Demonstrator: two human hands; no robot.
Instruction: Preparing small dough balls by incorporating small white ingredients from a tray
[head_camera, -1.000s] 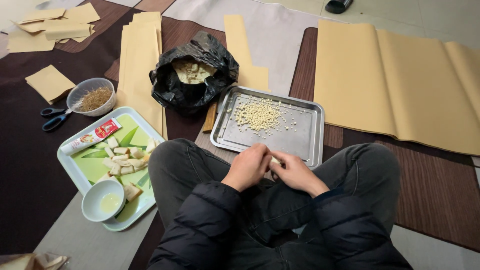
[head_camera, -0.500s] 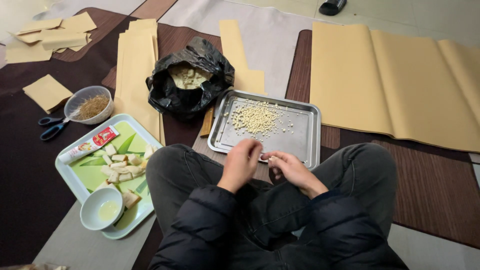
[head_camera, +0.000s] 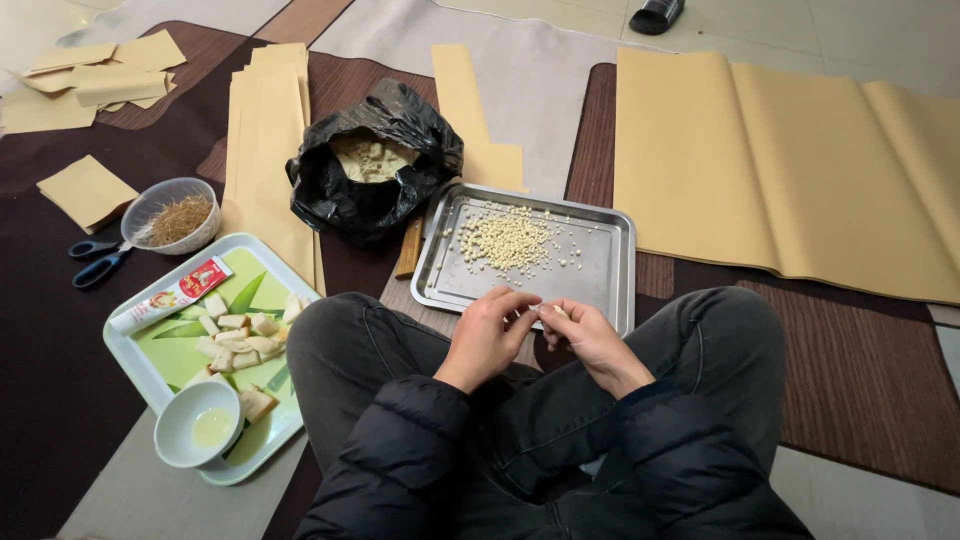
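A home floor used as a workspace: patterned rug (head_camera: 870, 380), tiled floor (head_camera: 800, 30), a slipper (head_camera: 657, 14) nearby.

jacket: black, puffy, quilted | sleeves: long, to wrists | trousers: dark grey

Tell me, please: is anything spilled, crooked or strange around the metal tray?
Nothing looks wrong. A few pellets lie loose around the main heap, but all stay inside the tray. The black bag stands open beside it, its contents still inside. Both hands meet over the tray's near rim, pinching a small pale piece.
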